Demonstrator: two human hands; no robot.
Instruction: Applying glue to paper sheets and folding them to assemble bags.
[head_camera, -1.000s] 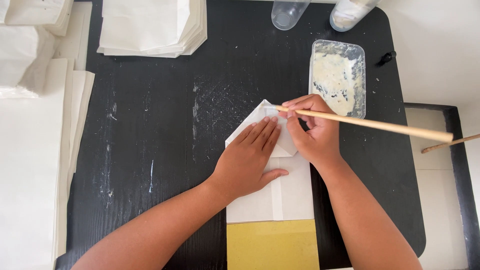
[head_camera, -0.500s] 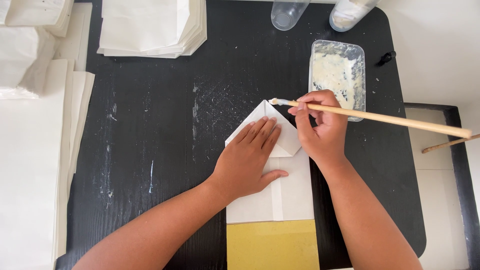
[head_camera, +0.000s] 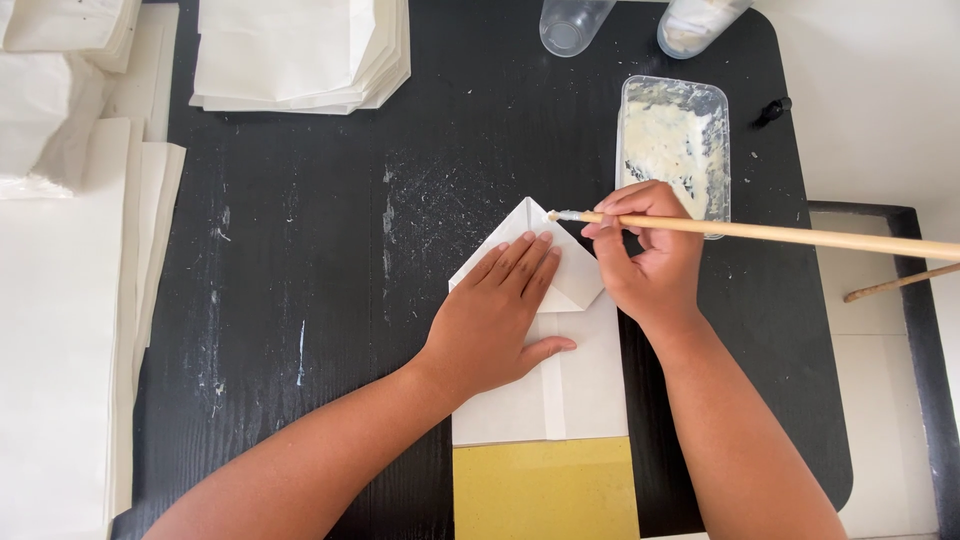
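A white paper sheet with its top folded to a point lies on the black table. My left hand presses flat on the fold, fingers together. My right hand grips a long wooden stick whose paste-smeared tip touches the paper's upper right edge near the point. Just behind my right hand stands a clear rectangular tub of white paste.
A yellow sheet lies under the paper at the near edge. Stacks of white paper sit at the back; more white sheets cover the left side. Two clear cups stand at the far edge. A second stick lies right.
My right hand has slid the stick's tip up along the paper's right folded edge toward the point. My left hand has stayed pressed on the fold.
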